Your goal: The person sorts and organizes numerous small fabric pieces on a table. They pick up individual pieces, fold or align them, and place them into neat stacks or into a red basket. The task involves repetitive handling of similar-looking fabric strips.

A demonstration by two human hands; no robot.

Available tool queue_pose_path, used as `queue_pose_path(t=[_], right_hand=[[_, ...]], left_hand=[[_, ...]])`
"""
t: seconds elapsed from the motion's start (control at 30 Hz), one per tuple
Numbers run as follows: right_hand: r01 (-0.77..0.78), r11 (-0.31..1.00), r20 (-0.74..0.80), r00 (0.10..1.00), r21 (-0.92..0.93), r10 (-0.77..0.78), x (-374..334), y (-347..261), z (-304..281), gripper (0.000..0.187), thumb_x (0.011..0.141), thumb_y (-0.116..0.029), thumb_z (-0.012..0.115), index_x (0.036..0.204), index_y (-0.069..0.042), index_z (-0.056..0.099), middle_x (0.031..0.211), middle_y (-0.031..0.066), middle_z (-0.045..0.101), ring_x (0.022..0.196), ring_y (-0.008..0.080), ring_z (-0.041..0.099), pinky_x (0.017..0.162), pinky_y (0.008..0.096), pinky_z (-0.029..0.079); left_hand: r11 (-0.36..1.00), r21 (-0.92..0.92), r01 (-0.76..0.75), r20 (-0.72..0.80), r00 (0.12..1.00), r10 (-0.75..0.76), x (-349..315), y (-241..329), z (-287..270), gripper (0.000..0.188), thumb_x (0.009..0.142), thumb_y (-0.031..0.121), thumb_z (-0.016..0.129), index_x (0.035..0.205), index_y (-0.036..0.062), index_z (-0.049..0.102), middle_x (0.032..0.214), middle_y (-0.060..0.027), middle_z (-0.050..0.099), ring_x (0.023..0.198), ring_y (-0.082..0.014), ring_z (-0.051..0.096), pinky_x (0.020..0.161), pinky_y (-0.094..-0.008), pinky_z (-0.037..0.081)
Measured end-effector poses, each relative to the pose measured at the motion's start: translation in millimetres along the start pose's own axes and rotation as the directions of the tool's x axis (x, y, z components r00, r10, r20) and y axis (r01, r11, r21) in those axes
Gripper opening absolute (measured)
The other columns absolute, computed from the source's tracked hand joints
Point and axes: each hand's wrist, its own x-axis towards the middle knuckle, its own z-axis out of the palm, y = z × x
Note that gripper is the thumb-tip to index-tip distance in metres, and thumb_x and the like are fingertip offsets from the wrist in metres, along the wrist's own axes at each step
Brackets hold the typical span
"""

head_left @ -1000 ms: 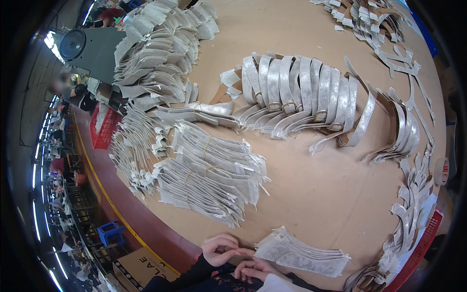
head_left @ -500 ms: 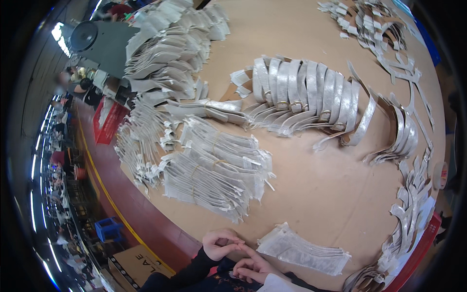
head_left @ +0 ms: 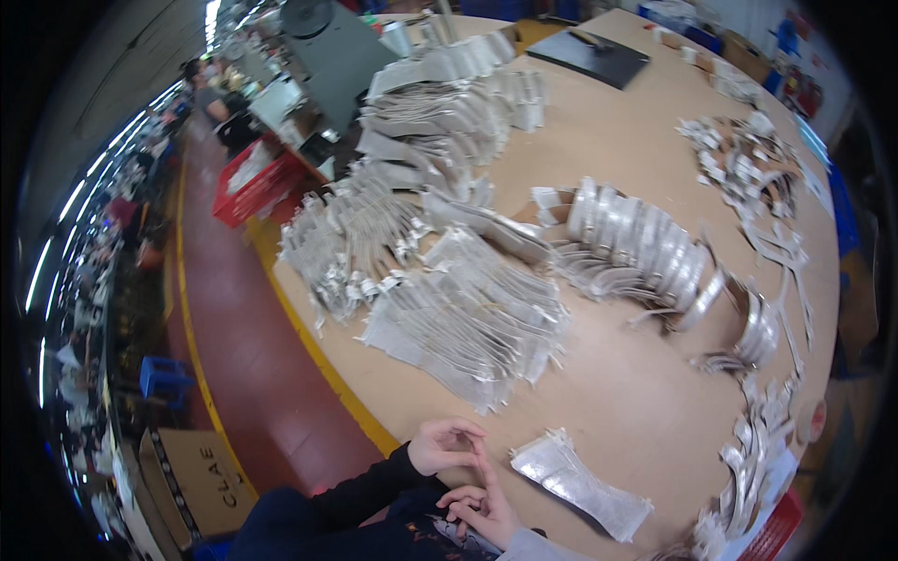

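Observation:
My left hand (head_left: 447,446) is bent at the table's near edge, its thumb and fingers meeting around the tip of my right index finger. My right hand (head_left: 485,508) has that index finger stretched out and its other fingers loosely bent and apart; no object shows in it. Just right of both hands lies a small stack of silvery, curved flat pieces (head_left: 582,484) with rough white edges. Beyond them, bundles of similar grey-white pieces (head_left: 468,323) lie fanned in overlapping rows. Farther right stands a row of curved silvery straps (head_left: 636,238) with tan undersides.
Loose silvery strips (head_left: 762,449) run along the tan table's (head_left: 617,374) right edge. More piles (head_left: 449,117) lie at the far left beside a grey machine (head_left: 327,61). A black board (head_left: 587,58) rests at the back. Left are a red crate (head_left: 262,182), blue stool (head_left: 166,376) and cardboard box (head_left: 196,481).
The view has swung, bringing the table's far end, the black board and more of the aisle into sight. My hands remain together at the near edge, fingertips still touching.

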Motion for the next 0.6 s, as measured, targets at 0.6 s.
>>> queue_pose_path(t=[0.6], right_hand=[[0.137,0.968,0.232,0.955,0.208,-0.185,-43,-55,-7,0.09,0.097,-0.022,0.063,0.159,-0.025,-0.002,0.121,0.0149,0.059,0.089,0.0158,0.059,0.076,0.0227,0.051]], left_hand=[[0.932,0.151,-0.329,0.225,0.93,0.291,36,13,30,0.057,0.08,0.003,0.08,0.13,0.0043,0.053,0.099,-0.0111,0.062,0.087,-0.0194,0.059,0.082,-0.0345,0.049]])
